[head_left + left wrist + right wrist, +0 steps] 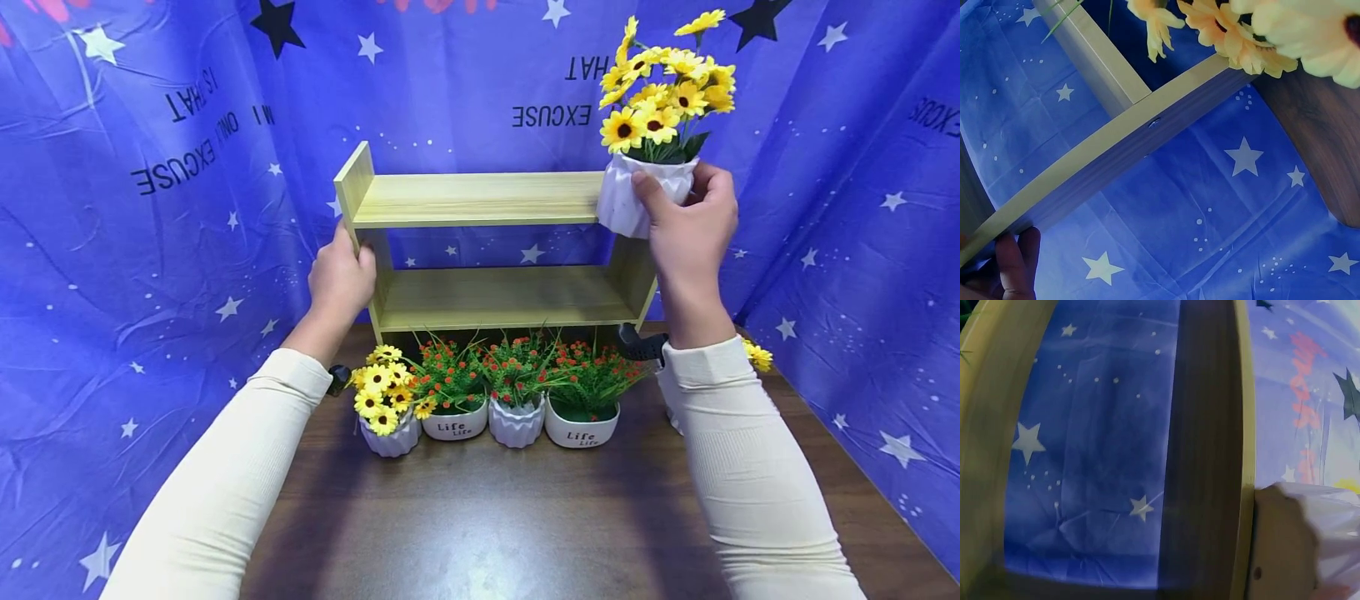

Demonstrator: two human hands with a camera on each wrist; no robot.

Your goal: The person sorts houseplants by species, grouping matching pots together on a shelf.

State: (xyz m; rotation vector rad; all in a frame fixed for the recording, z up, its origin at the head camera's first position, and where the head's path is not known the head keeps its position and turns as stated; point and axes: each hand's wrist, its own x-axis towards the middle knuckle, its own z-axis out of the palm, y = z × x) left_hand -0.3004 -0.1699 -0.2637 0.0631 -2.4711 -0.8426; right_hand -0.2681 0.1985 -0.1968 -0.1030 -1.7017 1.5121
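My left hand grips the left side panel of a pale two-tier wooden shelf. In the left wrist view its fingers curl at the panel's edge. My right hand holds a white ribbed flowerpot of yellow daisy-like flowers, thumb on the front of the pot. The pot overlaps the right end of the top board in the head view. From the right wrist, the pot's underside shows beside the board's edge.
Along the shelf's foot stand a yellow-flowered pot, two white oval planters with red-flowered greenery, and a ribbed pot between them. Another pot is partly behind my right forearm. A blue star-patterned curtain hangs behind the brown table.
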